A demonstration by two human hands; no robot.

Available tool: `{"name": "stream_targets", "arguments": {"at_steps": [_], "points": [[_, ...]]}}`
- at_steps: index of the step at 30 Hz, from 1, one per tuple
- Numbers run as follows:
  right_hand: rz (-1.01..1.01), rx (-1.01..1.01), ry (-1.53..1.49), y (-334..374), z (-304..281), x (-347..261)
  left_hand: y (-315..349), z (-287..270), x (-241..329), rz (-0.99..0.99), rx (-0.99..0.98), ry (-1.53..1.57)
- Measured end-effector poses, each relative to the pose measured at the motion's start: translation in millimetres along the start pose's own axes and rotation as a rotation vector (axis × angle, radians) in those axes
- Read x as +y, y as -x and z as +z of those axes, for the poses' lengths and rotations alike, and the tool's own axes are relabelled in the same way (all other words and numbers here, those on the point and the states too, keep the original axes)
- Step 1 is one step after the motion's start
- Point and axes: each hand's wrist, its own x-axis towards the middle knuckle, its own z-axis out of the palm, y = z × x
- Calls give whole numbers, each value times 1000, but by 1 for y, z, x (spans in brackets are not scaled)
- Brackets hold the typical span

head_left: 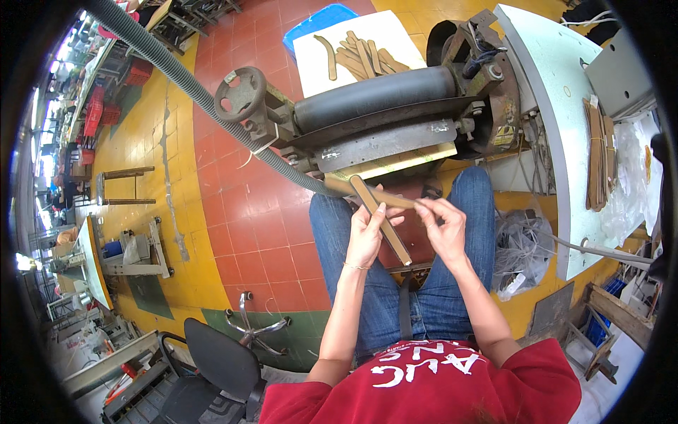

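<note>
A black chair (220, 362) stands left, a plastic bag (521, 249) right.

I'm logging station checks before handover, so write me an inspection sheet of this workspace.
Surface: white board beyond the roller bears loose strips; pale table at right bears a strip bundle.
Job's things: a long strip and a blurred strip crossing it, in hand.
Clutter: clear plastic on the pale table; plastic bag beside the right leg.
Grip: left hand holds the long strip; right hand pinches the blurred strip's end.
Cables: grey hose passes the handwheel; white cord at upper right.
Surroundings: red-and-yellow tiled floor; black chair at lower left.
</note>
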Motion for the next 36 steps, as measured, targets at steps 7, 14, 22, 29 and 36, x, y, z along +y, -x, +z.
{"name": "stream_targets", "arguments": {"at_steps": [7, 14, 22, 29, 36], "points": [[685, 44, -721, -11, 3, 52, 1, -21, -4, 34, 104, 48], [639, 22, -878, -7, 15, 30, 14, -19, -6, -23, 100, 178], [696, 93, -843, 8, 29, 18, 13, 1, -8, -42, 37, 207], [626, -201, -727, -39, 44, 29, 11, 0, 5, 68, -15, 316], [407, -494, -455, 41, 6, 12, -4, 3, 12, 97, -31, 159]]}}
